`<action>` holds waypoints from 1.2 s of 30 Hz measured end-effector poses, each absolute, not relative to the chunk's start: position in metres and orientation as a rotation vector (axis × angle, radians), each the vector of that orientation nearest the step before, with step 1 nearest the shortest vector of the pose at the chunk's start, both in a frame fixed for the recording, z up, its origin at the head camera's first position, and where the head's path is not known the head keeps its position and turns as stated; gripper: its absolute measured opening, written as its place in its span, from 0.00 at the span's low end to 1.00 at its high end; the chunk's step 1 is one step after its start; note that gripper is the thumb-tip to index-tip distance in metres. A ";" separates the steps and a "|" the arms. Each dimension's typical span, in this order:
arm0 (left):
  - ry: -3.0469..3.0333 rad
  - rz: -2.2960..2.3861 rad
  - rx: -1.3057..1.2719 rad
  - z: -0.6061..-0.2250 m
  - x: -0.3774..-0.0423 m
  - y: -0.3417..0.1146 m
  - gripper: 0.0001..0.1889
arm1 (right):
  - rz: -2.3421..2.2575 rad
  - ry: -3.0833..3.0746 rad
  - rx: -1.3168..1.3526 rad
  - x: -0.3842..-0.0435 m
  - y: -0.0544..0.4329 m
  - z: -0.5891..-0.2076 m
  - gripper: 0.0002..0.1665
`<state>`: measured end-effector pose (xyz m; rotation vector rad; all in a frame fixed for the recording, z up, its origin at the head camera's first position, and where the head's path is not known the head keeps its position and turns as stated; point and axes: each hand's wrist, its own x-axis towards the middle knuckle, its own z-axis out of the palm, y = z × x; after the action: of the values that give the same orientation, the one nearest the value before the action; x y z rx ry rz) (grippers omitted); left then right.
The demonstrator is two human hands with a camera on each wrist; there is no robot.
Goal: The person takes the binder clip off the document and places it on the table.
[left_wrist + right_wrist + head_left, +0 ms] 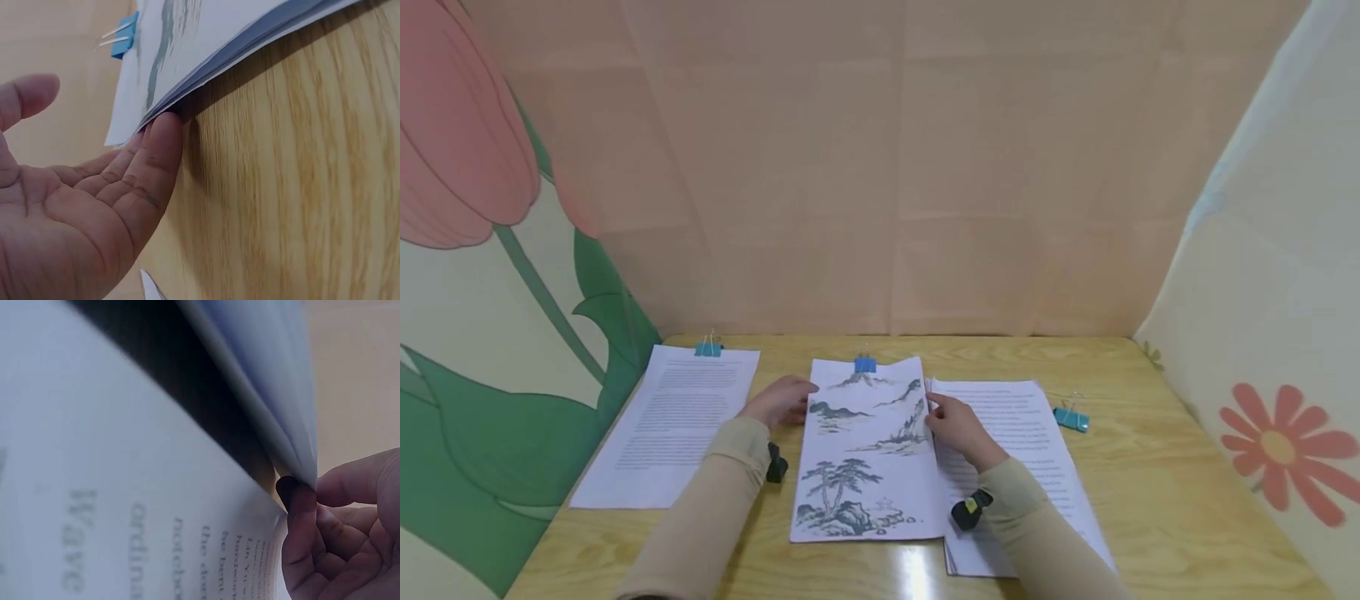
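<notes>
A stack of paper [850, 433] with an ink landscape of mountains and pines on top lies in the middle, a blue binder clip [865, 364] on its far edge. At its left edge my left hand [781, 402] has its fingertips under the sheets; in the left wrist view the thumb [37, 94] stands raised, apart from the paper. My right hand [962, 429] pinches the stack's right edge between thumb and index finger, seen closely in the right wrist view. That edge is lifted off the printed pages [125, 475] beside it.
Left on the wooden table [1180, 500] lies a printed text stack [688, 417] with a teal binder clip [707, 347] at its top. Another printed stack [1030, 467] lies under my right forearm, with a loose teal binder clip [1071, 419] beyond its right edge.
</notes>
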<state>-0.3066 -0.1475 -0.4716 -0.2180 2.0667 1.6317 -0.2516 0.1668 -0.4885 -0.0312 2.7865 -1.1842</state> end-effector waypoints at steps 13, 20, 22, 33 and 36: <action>2.219 1.638 -0.223 -0.484 -0.324 -0.133 0.25 | -1.100 2.769 -0.022 -0.254 0.169 -0.490 0.31; 2.326 1.606 -0.242 -0.485 -0.331 -0.130 0.24 | -1.079 2.746 -0.004 -0.254 0.169 -0.487 0.31; 2.333 1.622 -0.230 -0.486 -0.332 -0.129 0.23 | -1.065 2.740 0.003 -0.255 0.169 -0.486 0.31; 2.421 1.669 -0.215 -0.491 -0.335 -0.124 0.20 | -0.876 2.787 -0.061 -0.255 0.168 -0.478 0.29; 2.442 1.635 -0.218 -0.494 -0.336 -0.121 0.19 | -0.825 2.808 -0.089 -0.253 0.170 -0.477 0.28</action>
<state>-0.3355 -0.1212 -0.4943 -0.2178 2.4420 1.6346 -0.2532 0.1699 -0.4773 -0.0886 2.8078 -0.8248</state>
